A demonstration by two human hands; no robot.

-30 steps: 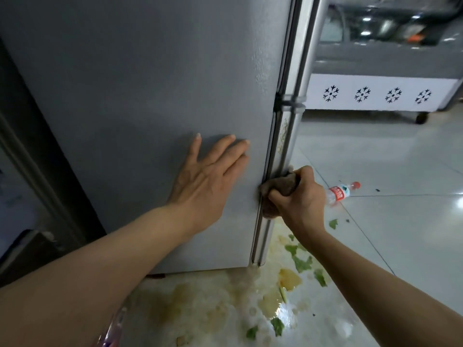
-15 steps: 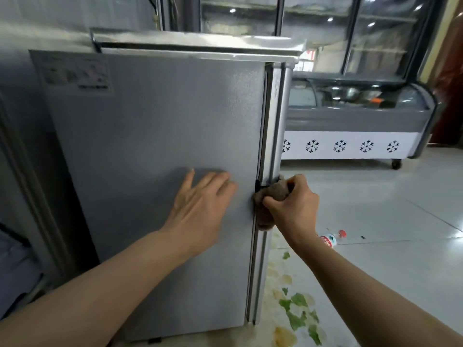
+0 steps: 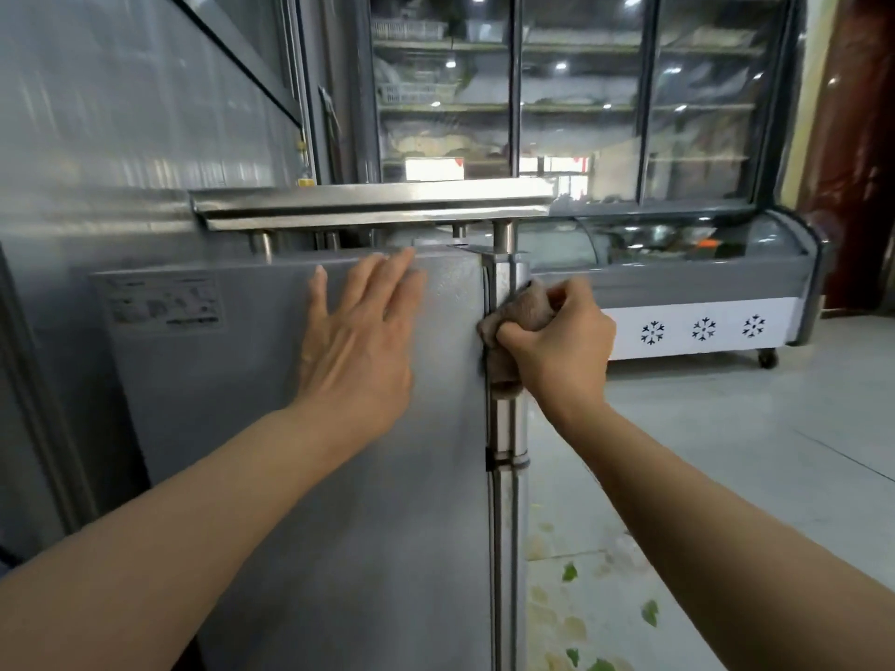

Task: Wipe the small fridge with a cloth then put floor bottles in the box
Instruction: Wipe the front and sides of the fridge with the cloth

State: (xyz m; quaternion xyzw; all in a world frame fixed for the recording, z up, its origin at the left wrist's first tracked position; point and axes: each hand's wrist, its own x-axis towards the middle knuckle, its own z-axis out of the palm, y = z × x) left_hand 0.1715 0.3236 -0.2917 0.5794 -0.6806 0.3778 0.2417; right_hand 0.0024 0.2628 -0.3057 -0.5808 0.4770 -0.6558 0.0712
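The small grey fridge (image 3: 252,452) fills the lower left of the head view, its side panel facing me. My left hand (image 3: 361,351) lies flat on that panel near the top, fingers spread. My right hand (image 3: 557,348) is closed around a brown cloth (image 3: 525,309), pressing it against the fridge's front corner edge just under the top. No bottle and no box are in view.
A steel shelf (image 3: 373,205) on short legs sits on the fridge top. A chest freezer (image 3: 697,302) with snowflake marks stands behind on the right, glass display cabinets (image 3: 581,99) beyond it. Green leaf scraps and a yellowish spill (image 3: 581,607) lie on the tiled floor.
Both hands have slid up the fridge, from the lower part to just below its top. The view has lifted, and the floor bottle has dropped out of sight.
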